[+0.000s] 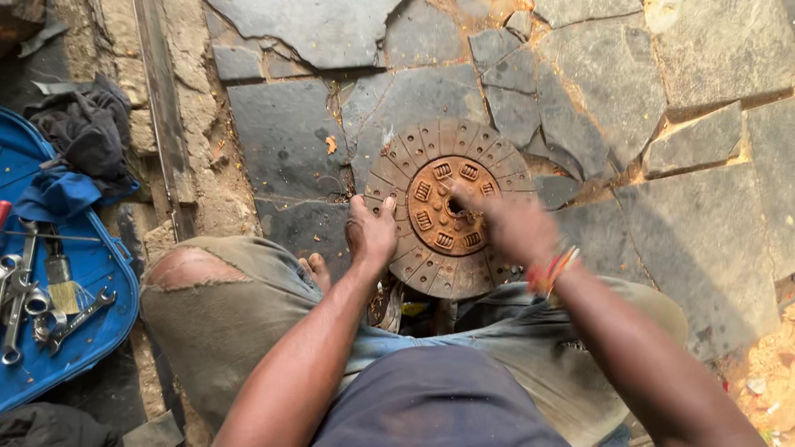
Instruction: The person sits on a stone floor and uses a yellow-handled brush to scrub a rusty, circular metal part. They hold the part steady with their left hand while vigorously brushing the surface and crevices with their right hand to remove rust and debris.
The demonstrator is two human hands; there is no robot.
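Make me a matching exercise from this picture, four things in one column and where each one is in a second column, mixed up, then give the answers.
1. clutch disc
2. left hand
3. right hand
4. spanners

A. in the blue tray
B. blurred, over the disc's rusty hub
C. flat on the stone paving
D. gripping the disc's near left edge

Pairs: 1-C, 2-D, 3-B, 4-A

Right hand (509, 225) motion-blurred, grip unclear; clutch disc (447, 207) lower edge hidden behind knees
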